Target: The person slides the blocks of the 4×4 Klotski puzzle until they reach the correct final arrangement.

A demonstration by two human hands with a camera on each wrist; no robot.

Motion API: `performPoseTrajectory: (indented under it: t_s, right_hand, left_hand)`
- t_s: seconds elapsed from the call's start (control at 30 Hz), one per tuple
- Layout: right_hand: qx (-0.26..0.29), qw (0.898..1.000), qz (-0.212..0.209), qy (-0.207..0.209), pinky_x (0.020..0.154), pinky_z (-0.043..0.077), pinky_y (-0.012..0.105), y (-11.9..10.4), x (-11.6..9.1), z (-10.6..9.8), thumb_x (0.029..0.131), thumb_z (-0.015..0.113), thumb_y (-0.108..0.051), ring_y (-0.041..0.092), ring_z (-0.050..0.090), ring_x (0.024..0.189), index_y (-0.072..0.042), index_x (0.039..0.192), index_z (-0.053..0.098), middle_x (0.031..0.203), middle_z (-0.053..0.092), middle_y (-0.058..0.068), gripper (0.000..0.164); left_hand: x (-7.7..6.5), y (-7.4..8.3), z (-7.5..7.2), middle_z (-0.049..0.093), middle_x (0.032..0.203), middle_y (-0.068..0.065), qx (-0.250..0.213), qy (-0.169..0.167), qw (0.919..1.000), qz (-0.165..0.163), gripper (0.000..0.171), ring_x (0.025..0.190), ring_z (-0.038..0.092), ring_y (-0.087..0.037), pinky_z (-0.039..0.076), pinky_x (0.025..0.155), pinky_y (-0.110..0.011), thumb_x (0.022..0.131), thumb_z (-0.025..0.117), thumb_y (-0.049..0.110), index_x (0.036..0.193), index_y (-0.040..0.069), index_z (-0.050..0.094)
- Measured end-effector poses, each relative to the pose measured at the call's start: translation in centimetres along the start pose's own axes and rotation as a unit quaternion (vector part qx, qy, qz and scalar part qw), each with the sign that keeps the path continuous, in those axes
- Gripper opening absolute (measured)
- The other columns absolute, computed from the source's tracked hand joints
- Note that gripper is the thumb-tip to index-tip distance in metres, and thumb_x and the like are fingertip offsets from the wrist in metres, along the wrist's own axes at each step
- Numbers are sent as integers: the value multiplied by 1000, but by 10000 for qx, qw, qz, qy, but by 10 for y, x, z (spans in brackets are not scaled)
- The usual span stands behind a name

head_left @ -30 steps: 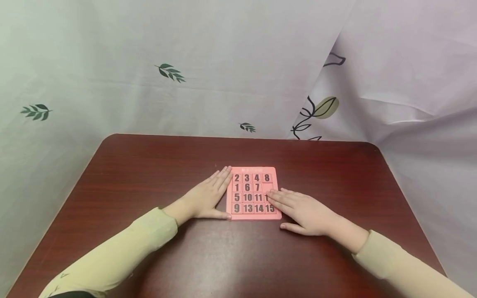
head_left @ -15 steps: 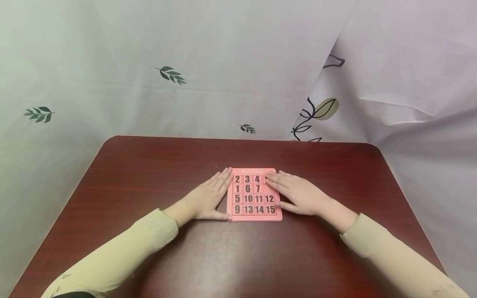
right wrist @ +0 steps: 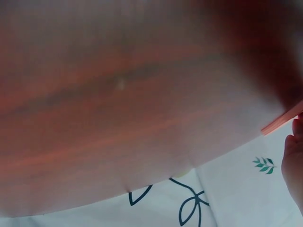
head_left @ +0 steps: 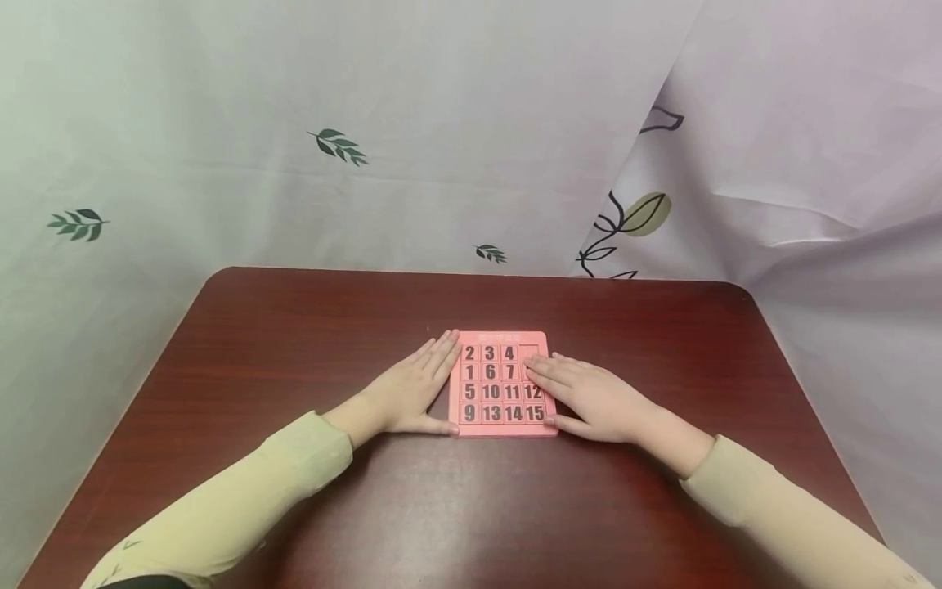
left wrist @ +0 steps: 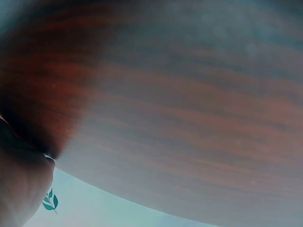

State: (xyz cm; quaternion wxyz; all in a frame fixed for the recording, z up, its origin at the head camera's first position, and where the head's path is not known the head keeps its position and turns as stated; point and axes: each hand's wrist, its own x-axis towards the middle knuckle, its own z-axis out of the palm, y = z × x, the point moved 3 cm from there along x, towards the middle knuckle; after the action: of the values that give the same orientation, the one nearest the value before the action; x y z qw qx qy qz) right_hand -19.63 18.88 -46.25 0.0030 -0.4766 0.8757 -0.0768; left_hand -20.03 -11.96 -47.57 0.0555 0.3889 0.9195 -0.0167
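Note:
A pink sliding number puzzle (head_left: 504, 430) lies flat on the table, its black-numbered tiles facing up. My left hand (head_left: 410, 394) rests along its left edge, fingers extended and thumb at the lower left corner. Straight fingertips of my right hand (head_left: 598, 401) lie over the rightmost column in the second row, hiding what is there; the thumb is at the right edge near the 15 tile (head_left: 535, 414). The top right slot (head_left: 529, 350) shows bare. In the right wrist view, the puzzle's edge (right wrist: 279, 122) appears beside part of that hand (right wrist: 294, 163).
The dark red wooden table (head_left: 331, 307) has rounded far corners. Behind it hangs a pale curtain (head_left: 441, 123) with leaf prints, and another curtain panel (head_left: 824, 164) hangs at the right.
My right hand moved up from the 12 tile to the top right slot, then back down one row. The 8 tile left that slot. The left hand stayed still.

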Motion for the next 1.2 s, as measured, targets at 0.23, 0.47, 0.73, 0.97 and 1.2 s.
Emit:
performPoseTrajectory:
  t_s: [0.23,0.47,0.73,0.97,1.2]
  right_hand:
    - [27,10000,20,48,127,41,51,-3,0,-3,100,70,-45,30,46,155,-9,159,50,166,49,8,73]
    - [124,9999,32,51,129,38,49,-1,20,-6,101,66,-48,25,42,158,-10,162,46,170,44,6,74]
    - [98,9995,93,-275,130,37,48,4,43,-2,104,61,-51,25,39,159,-10,163,42,171,42,7,75]
    - [131,9992,285,-243,129,37,50,12,30,-4,102,63,-50,29,42,158,-9,161,47,168,46,8,73]
    - [113,9997,201,-67,129,38,52,11,22,-7,102,66,-46,31,44,156,-7,159,49,167,48,10,71]
  left_hand:
    - [1,-2,2,6,176,-30,-9,51,10000,23,131,166,11,-40,18,137,-47,87,58,85,166,-9,13]
    - [2,-2,4,7,176,-30,8,61,10000,16,131,166,12,-39,18,137,-46,87,58,85,167,-9,12]
    - [3,0,5,5,177,-29,-73,8,10000,6,129,167,11,-38,18,137,-46,88,57,84,167,-9,12]
    - [3,0,3,5,176,-29,-23,0,10000,14,129,167,10,-39,18,137,-46,89,57,84,166,-9,14]
    - [2,-1,4,5,176,-29,-10,-18,10000,-13,131,167,11,-38,18,137,-46,88,57,85,167,-8,11]
